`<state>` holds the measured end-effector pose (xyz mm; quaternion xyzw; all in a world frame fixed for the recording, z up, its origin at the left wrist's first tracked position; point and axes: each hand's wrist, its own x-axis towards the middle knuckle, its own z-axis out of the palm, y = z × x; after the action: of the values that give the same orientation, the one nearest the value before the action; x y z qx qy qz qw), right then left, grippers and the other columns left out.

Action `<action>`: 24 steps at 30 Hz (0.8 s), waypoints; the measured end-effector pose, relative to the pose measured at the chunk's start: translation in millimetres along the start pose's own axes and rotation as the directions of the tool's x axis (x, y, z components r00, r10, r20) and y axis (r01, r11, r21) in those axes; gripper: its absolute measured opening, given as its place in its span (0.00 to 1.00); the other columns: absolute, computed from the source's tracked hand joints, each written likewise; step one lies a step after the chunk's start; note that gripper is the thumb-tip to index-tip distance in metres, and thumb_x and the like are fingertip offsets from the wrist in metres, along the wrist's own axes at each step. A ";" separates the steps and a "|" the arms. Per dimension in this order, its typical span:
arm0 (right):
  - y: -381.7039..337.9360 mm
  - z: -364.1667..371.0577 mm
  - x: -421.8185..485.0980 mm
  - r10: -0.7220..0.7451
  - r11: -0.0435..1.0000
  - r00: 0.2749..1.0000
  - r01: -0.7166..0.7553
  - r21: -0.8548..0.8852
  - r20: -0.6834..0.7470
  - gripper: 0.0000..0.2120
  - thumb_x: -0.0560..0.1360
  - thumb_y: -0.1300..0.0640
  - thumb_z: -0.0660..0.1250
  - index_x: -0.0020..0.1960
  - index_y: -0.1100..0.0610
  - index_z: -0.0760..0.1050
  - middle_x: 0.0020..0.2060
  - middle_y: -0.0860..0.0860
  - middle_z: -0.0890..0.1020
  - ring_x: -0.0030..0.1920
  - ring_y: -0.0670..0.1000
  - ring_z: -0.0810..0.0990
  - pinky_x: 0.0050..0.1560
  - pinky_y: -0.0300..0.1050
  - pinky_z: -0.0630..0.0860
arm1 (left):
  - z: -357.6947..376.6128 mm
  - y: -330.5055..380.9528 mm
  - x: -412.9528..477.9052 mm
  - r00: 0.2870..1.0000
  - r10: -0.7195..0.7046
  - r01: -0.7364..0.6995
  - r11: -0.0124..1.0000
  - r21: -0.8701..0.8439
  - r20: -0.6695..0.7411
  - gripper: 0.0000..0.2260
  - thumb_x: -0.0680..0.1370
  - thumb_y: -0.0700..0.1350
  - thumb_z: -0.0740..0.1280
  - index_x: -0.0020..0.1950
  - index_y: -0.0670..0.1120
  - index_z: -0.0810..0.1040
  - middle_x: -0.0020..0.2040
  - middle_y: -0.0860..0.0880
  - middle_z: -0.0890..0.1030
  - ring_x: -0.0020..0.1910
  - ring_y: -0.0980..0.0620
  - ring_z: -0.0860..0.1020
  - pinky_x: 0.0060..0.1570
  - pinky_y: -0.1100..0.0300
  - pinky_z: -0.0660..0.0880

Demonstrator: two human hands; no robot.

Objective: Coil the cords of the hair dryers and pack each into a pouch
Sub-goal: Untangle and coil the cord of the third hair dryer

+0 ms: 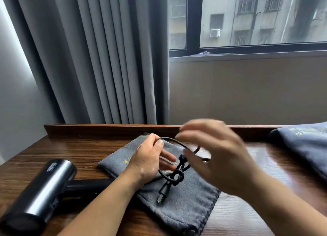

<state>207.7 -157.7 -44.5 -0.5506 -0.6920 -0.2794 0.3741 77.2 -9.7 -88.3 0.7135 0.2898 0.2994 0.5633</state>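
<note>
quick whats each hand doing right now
Left hand: pinching the black cord.
Right hand: blurred at the cord's loop; grip cannot be told.

Indoor living quarters, a bedroom or hotel room; cannot tell which. Dark wood-grain desk (53, 156) under the hands (150, 158). Grey pleated curtain (106, 59) beyond them, leftward. Dark-framed window (192, 23) beyond, rightward, facing an apartment block (247, 14) with an air-conditioner unit (215, 32).
</note>
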 end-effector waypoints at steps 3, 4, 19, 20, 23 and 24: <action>7.5 29.0 -13.5 0.050 0.973 0.921 0.043 -0.228 0.387 0.12 0.70 0.51 0.71 0.52 0.41 0.80 0.51 0.40 0.82 0.52 0.47 0.82 0.68 0.54 0.71 | -1.3 1.1 -3.0 1.000 0.025 -0.025 1.000 0.014 0.009 0.09 0.87 0.42 0.53 0.53 0.39 0.69 0.36 0.45 0.85 0.34 0.43 0.85 0.42 0.47 0.83; 11.5 32.3 -16.1 0.146 0.948 0.872 0.011 -0.317 0.467 0.12 0.69 0.50 0.73 0.51 0.40 0.80 0.51 0.40 0.82 0.50 0.48 0.81 0.64 0.54 0.71 | -1.8 0.2 -2.2 1.000 0.023 -0.023 1.000 0.007 0.013 0.09 0.87 0.43 0.53 0.51 0.41 0.68 0.38 0.42 0.85 0.36 0.38 0.85 0.46 0.42 0.83; 39.9 9.5 -6.5 0.612 0.789 0.782 -0.613 0.036 -0.119 0.02 0.79 0.55 0.67 0.52 0.50 0.75 0.42 0.47 0.82 0.44 0.55 0.79 0.44 0.45 0.67 | -6.2 -10.9 3.9 0.995 0.029 -0.038 0.995 0.096 0.091 0.08 0.87 0.42 0.54 0.49 0.43 0.68 0.40 0.39 0.84 0.37 0.34 0.84 0.41 0.41 0.80; 44.2 5.3 -6.8 0.675 0.738 0.727 -0.666 0.108 -0.130 0.02 0.80 0.55 0.66 0.51 0.50 0.74 0.40 0.46 0.81 0.43 0.55 0.78 0.43 0.44 0.65 | -6.3 -11.0 4.5 0.996 0.030 -0.037 0.996 0.080 0.080 0.09 0.87 0.42 0.54 0.48 0.43 0.68 0.39 0.39 0.84 0.36 0.34 0.83 0.40 0.43 0.80; 49.4 -4.4 -8.2 0.795 0.582 0.598 -0.704 0.408 -0.101 0.03 0.82 0.56 0.64 0.49 0.50 0.73 0.38 0.49 0.82 0.41 0.53 0.82 0.45 0.49 0.75 | -7.8 -8.7 8.0 0.999 0.023 -0.026 0.997 -0.071 -0.039 0.09 0.85 0.39 0.56 0.46 0.42 0.70 0.35 0.40 0.83 0.33 0.40 0.82 0.41 0.45 0.78; 50.0 -5.2 -8.5 0.829 0.502 0.556 -0.694 0.517 -0.058 0.04 0.82 0.58 0.63 0.49 0.50 0.73 0.39 0.52 0.83 0.39 0.54 0.83 0.42 0.52 0.78 | -9.6 -7.4 9.0 0.996 0.025 -0.038 0.989 -0.140 -0.090 0.09 0.85 0.38 0.57 0.46 0.41 0.72 0.33 0.41 0.82 0.33 0.41 0.81 0.41 0.46 0.78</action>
<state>258.3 -154.6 -49.9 -0.6525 -0.3509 0.0004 0.6716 75.3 4.6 -92.8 0.6624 0.2808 0.3591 0.5945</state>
